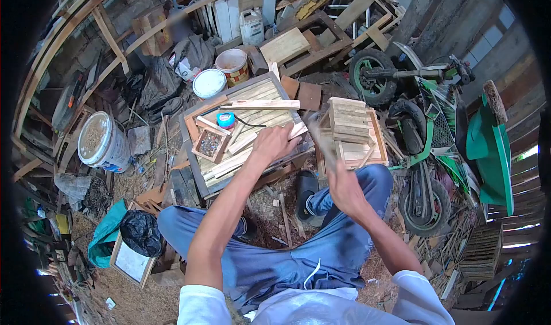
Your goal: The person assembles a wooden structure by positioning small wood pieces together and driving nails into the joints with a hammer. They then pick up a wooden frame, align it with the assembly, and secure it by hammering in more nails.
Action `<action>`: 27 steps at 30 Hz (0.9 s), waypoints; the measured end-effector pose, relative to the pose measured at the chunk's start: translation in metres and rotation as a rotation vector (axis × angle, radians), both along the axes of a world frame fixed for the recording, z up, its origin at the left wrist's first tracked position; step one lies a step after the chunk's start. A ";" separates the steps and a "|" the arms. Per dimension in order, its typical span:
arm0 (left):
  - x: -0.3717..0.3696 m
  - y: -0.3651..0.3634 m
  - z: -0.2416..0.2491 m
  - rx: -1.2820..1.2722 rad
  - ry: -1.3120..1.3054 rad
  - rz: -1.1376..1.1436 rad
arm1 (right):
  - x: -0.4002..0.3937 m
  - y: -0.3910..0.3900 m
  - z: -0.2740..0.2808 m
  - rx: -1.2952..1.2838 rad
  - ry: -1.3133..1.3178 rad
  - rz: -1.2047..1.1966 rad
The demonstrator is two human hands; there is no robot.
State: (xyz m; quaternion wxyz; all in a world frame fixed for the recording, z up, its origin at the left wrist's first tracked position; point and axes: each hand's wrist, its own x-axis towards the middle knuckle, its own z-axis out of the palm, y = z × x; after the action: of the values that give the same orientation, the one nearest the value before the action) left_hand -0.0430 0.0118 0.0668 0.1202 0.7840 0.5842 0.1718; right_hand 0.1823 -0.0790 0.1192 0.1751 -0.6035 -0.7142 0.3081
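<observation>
My left hand (274, 143) is closed on a wooden strip (298, 130) at the right edge of a slatted wooden work surface (264, 90). In my right hand (344, 187) is a hammer (319, 138), blurred by motion, its head raised near the strip's end. On the work surface lie a small wooden box with nails (209, 143), a blue round tin (225, 119) and several loose strips. A stack of slatted wooden pieces (350, 120) stands right of the hammer.
A white bucket (117, 156) of sawdust stands at the left, with two smaller buckets behind the work surface. A small green motorbike (427, 130) and a green chair (499, 153) are at the right. Scrap wood and a black bag (140, 232) lie around.
</observation>
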 end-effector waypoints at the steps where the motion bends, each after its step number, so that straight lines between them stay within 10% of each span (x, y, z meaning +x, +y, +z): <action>1: 0.001 -0.001 -0.002 0.002 0.002 0.009 | 0.005 0.001 -0.006 0.024 -0.001 0.018; 8: -0.001 0.000 0.002 -0.003 -0.005 -0.007 | -0.016 -0.003 0.069 0.219 0.182 -0.080; 13: -0.002 0.000 -0.006 0.051 -0.001 0.002 | 0.010 0.008 -0.012 0.104 0.008 0.064; 20: -0.001 0.001 -0.004 0.015 0.020 0.007 | -0.010 -0.005 0.075 0.174 0.203 -0.071; 27: 0.002 0.008 0.001 0.029 0.000 0.024 | 0.004 0.006 -0.007 0.120 0.009 0.138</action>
State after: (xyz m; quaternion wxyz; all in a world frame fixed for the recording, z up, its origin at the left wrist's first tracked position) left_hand -0.0408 0.0199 0.0677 0.1068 0.7785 0.5912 0.1818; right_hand 0.1868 -0.0727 0.1118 0.1925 -0.5400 -0.7706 0.2785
